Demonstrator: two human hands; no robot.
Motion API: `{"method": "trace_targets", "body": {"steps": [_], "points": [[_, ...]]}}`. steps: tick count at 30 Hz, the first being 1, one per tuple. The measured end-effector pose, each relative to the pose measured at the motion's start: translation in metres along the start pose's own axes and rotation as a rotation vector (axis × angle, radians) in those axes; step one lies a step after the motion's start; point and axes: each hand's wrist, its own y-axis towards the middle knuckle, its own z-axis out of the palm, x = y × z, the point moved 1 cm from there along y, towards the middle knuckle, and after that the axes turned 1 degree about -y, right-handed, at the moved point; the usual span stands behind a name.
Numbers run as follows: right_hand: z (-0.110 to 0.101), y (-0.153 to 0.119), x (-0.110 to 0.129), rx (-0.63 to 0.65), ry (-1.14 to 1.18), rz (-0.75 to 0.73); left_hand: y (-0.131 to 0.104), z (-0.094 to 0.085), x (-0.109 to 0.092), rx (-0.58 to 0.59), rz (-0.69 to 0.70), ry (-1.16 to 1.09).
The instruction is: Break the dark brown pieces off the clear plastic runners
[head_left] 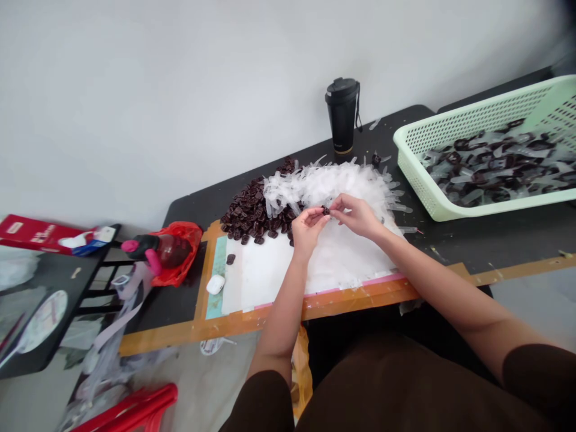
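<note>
My left hand [308,230] pinches a small dark brown piece [325,210] between thumb and fingertips over the white work sheet [265,279]. Close against that piece, the fingertips of my right hand [357,215] are pressed together; what they grip is too small to make out. Behind the hands lies a heap of translucent white plastic strips [335,180]. To its left spreads a pile of dark brown pieces [252,210] like the held one. A single brown piece [231,259] lies apart on the sheet.
A pale green basket [450,211] of brown pieces with translucent strips stands right. A black tumbler [342,117] is at the back. Left are a white rounded object [215,284], a bottle [171,251] in a red bag [194,235], and a red box [40,235] on another table.
</note>
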Motion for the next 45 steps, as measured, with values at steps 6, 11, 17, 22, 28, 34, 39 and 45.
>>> {"method": "trace_targets", "body": {"steps": [6,11,17,22,28,34,39,45], "points": [[0.000,0.002,-0.001,0.000,0.075,0.041,-0.002,0.000,-0.001,0.005,0.160,0.156],[0.001,0.002,-0.004,-0.014,0.129,0.032,-0.006,0.000,-0.004,0.037,0.240,0.253],[0.004,0.000,-0.011,-0.006,0.119,0.001,-0.008,-0.001,-0.003,0.025,0.259,0.334],[0.005,-0.001,-0.011,-0.013,0.110,-0.012,-0.011,0.001,-0.003,0.012,0.235,0.300],[0.005,0.000,-0.008,-0.036,0.103,-0.008,-0.010,0.004,-0.002,-0.001,0.172,0.243],[0.004,-0.001,-0.003,-0.026,0.047,-0.048,0.001,-0.002,0.005,0.051,0.054,0.136],[0.002,-0.004,0.005,0.056,-0.025,-0.113,-0.001,-0.003,0.003,0.109,0.151,0.285],[0.004,-0.004,0.003,0.069,0.008,-0.046,-0.010,0.003,0.003,0.053,0.234,0.469]]}}
